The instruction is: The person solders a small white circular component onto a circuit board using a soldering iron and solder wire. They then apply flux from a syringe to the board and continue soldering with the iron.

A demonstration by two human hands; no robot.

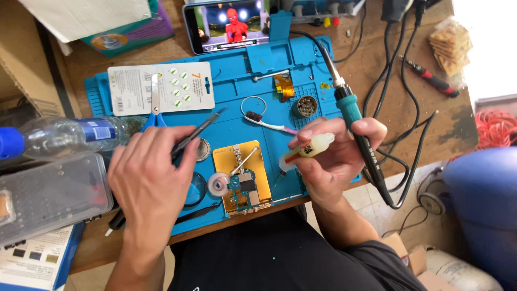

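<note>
My left hand point(148, 175) grips thin dark tweezers point(202, 126) whose tips point up and to the right over the blue work mat point(237, 89). My right hand point(331, 156) holds a small pale syringe-like tube point(307, 151) with its tip angled down towards a small circuit board point(245, 186). A teal-handled soldering iron point(358, 126) is also tucked between that hand's fingers. The board is clamped on a gold holder plate point(226, 159), with a roll of clear tape point(219, 184) beside it.
A phone point(229, 24) showing a video leans at the mat's far edge. A card pack with scissors point(161, 89), a toothbrush point(269, 125), a round brass tin point(307, 106), a plastic bottle point(64, 134) and a clear case point(51, 194) lie around. Black cables point(398, 81) run on the right.
</note>
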